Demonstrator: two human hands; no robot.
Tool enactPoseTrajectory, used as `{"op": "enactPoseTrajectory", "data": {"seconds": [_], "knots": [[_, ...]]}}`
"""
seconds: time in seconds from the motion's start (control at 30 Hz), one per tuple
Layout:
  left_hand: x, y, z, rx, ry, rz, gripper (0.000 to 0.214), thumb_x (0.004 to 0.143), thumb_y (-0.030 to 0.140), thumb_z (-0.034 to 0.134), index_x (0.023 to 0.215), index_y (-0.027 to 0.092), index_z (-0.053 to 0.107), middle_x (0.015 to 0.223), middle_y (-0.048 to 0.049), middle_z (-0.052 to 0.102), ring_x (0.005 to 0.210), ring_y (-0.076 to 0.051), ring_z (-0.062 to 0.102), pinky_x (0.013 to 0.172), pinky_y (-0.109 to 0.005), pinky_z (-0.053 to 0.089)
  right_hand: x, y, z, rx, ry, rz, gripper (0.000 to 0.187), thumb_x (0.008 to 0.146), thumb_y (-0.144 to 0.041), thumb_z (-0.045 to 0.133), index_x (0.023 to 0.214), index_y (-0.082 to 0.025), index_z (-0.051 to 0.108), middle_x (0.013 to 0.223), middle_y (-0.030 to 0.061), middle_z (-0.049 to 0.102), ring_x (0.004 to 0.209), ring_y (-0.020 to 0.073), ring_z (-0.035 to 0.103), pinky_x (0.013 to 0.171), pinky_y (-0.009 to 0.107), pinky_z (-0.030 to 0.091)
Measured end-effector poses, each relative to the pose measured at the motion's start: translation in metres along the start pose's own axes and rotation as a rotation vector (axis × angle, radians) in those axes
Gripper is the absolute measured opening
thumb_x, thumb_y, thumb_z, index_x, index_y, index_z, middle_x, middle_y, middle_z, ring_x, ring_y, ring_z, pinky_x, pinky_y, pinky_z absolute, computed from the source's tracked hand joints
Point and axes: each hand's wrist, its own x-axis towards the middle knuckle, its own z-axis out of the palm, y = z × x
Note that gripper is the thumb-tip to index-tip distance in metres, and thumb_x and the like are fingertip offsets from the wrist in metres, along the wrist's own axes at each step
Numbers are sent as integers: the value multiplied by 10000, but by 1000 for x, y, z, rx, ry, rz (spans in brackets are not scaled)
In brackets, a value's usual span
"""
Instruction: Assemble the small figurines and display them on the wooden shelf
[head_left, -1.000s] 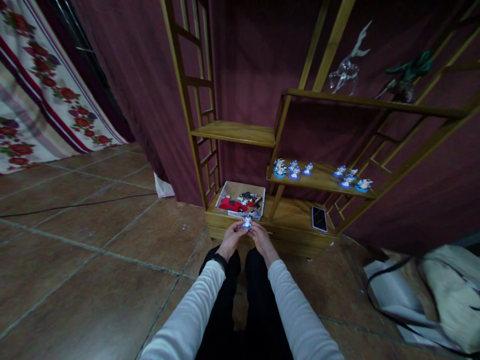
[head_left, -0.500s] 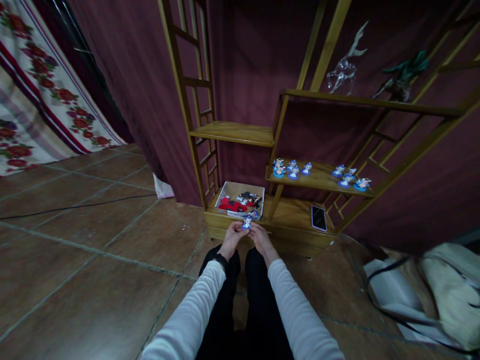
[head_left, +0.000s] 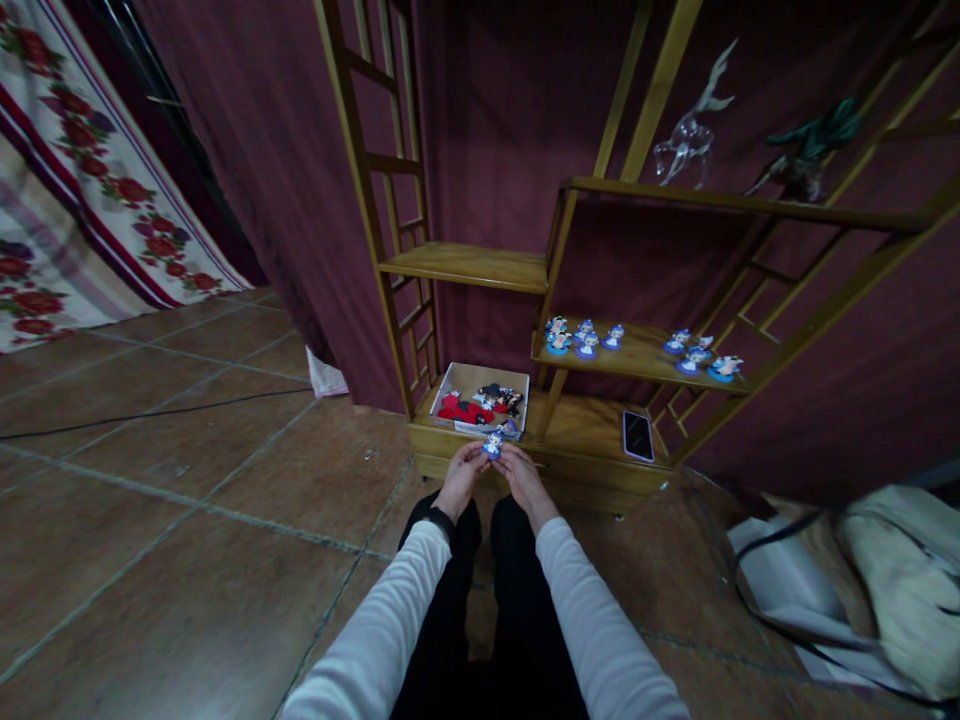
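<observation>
A small purple-and-white figurine (head_left: 493, 445) is held upright between my two hands, just in front of the cabinet. My left hand (head_left: 463, 476) grips its left side with the fingertips. From the other side, my right hand (head_left: 523, 474) pinches it too. Right behind the hands stands an open cardboard box (head_left: 442, 383) with red, black and white toys in it. Similar figurines with purple or blue bases stand on the middle shelf (head_left: 637, 355), one group (head_left: 586, 345) at its left end and another group (head_left: 691, 360) toward the right.
A phone (head_left: 638, 437) lies on the lower board. Higher up stand a clear deer ornament (head_left: 686, 145) and a dark green statue (head_left: 810, 150). A small wooden shelf (head_left: 465, 264) juts out above the box. Bags (head_left: 892, 570) rest on the floor at right; a cable (head_left: 157, 412) crosses the tiles at left.
The figurine has turned slightly and sits a touch lower between my fingers. Both hands stay in nearly the same place, and the shelf and box look unchanged.
</observation>
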Motion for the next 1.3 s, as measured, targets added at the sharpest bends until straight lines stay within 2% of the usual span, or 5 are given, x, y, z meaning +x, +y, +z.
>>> {"op": "enactPoseTrajectory", "data": {"seconds": [0.43,0.77,1.07,1.3], "knots": [[1,-1,-5,-92,-15,-79,285,660,213,669,934,155,616,836,-65,656,739,-138,610,731,-291,455,-6,-5,4,-12,-33,-21,238,570,-287,708,784,-198,652,846,29,680,791,148,600,793,310,430],[2,2,-5,-99,-38,-149,216,750,234,568,936,138,619,835,-93,664,732,-151,626,739,-300,478,-2,-2,2,-80,-23,-38,225,568,-305,708,759,-205,641,748,-9,642,616,95,526,645,247,413],[-1,6,-2,-103,-76,-179,278,724,271,623,971,143,628,820,-86,671,722,-152,629,736,-302,486,-2,-2,2,-104,-21,-68,219,565,-301,702,746,-195,637,718,-15,632,585,85,501,600,230,391],[-2,7,-1,-80,-76,-141,355,611,195,736,950,153,641,879,-68,675,763,-134,616,775,-285,459,1,1,0,-74,-11,-69,239,560,-310,702,765,-196,655,810,15,674,721,134,581,676,262,432]]}}
